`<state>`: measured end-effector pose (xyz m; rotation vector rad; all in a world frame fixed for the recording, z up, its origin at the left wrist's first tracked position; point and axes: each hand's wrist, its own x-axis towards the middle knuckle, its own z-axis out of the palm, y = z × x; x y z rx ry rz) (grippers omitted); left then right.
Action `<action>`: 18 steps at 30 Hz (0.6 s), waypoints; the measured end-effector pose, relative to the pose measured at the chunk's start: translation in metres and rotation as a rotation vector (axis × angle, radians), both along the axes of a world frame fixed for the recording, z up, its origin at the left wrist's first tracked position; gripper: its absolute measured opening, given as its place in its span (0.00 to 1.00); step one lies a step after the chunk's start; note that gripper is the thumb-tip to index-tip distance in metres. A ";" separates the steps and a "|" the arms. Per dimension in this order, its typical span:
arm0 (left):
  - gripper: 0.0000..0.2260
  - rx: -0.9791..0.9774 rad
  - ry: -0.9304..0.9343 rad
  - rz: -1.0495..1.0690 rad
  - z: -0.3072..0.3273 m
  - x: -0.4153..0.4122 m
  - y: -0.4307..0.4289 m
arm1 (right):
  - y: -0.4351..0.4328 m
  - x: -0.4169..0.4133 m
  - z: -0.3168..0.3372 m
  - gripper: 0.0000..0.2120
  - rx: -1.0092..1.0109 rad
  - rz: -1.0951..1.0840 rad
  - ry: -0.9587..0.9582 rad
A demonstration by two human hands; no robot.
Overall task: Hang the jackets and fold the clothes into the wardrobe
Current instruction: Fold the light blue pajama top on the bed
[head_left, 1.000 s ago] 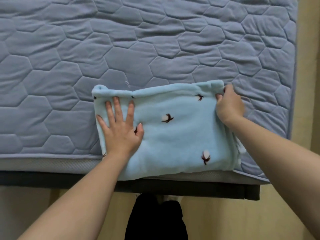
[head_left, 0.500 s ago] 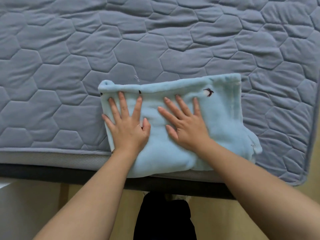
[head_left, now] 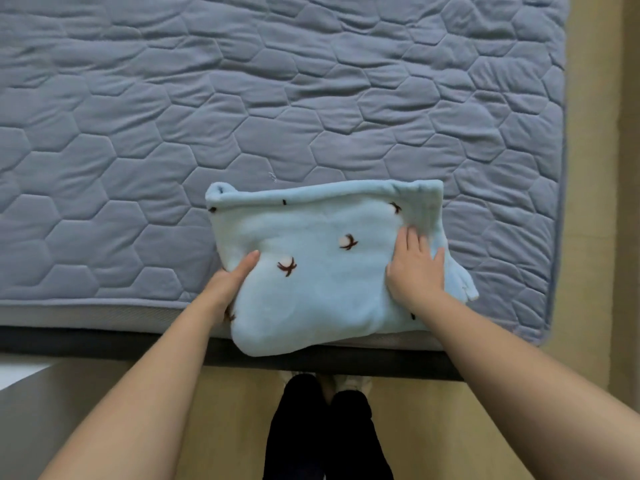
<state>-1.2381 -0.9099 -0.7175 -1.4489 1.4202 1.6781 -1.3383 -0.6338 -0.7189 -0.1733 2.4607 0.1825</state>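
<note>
A folded light-blue fleece garment (head_left: 322, 271) with small brown-and-white cotton motifs lies at the near edge of the bed, its near left corner hanging over the edge. My left hand (head_left: 230, 284) grips the garment's left side, thumb on top and fingers hidden underneath. On the right part of the garment my right hand (head_left: 417, 268) lies flat with its fingers spread, pressing down. A loose flap sticks out past my right hand.
The bed has a grey-blue quilted mattress cover (head_left: 277, 98) with a hexagon pattern, and a dark frame edge (head_left: 104, 341) runs below it. Beige floor (head_left: 588, 168) shows on the right. My dark trouser legs (head_left: 325, 427) stand close to the frame.
My left hand slid from flat on top to gripping the garment's left edge. My right hand moved back to the right side. The near left corner now hangs over the bed edge.
</note>
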 end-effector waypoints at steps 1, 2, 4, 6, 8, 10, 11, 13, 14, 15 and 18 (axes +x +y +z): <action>0.22 0.049 -0.009 0.009 0.006 0.001 0.001 | -0.006 0.003 0.009 0.30 -0.020 -0.026 -0.033; 0.21 0.057 0.008 0.030 0.012 0.000 0.003 | -0.013 0.007 0.019 0.31 -0.054 -0.045 -0.054; 0.18 0.037 0.068 0.096 0.027 -0.005 0.011 | -0.026 0.017 0.041 0.32 -0.164 -0.032 -0.082; 0.16 0.039 0.119 0.122 0.045 -0.011 0.019 | -0.037 0.025 0.063 0.32 -0.307 -0.027 -0.147; 0.20 0.043 0.154 0.123 0.067 -0.013 0.024 | -0.042 0.029 0.085 0.31 -0.397 -0.081 -0.225; 0.23 0.045 0.183 0.097 0.092 -0.012 0.025 | -0.042 0.028 0.108 0.30 -0.444 -0.138 -0.287; 0.23 0.049 0.192 0.086 0.106 -0.011 0.025 | -0.043 0.027 0.121 0.29 -0.465 -0.150 -0.310; 0.19 0.039 0.202 0.084 0.129 -0.010 0.026 | -0.047 0.026 0.145 0.29 -0.510 -0.143 -0.334; 0.18 0.017 0.193 0.096 0.139 -0.010 0.026 | -0.049 0.027 0.155 0.28 -0.527 -0.143 -0.338; 0.17 -0.008 0.170 0.118 0.145 -0.010 0.024 | -0.050 0.027 0.162 0.27 -0.536 -0.162 -0.339; 0.19 -0.114 0.096 0.151 0.143 -0.014 0.013 | -0.041 0.022 0.160 0.25 -0.493 -0.338 -0.326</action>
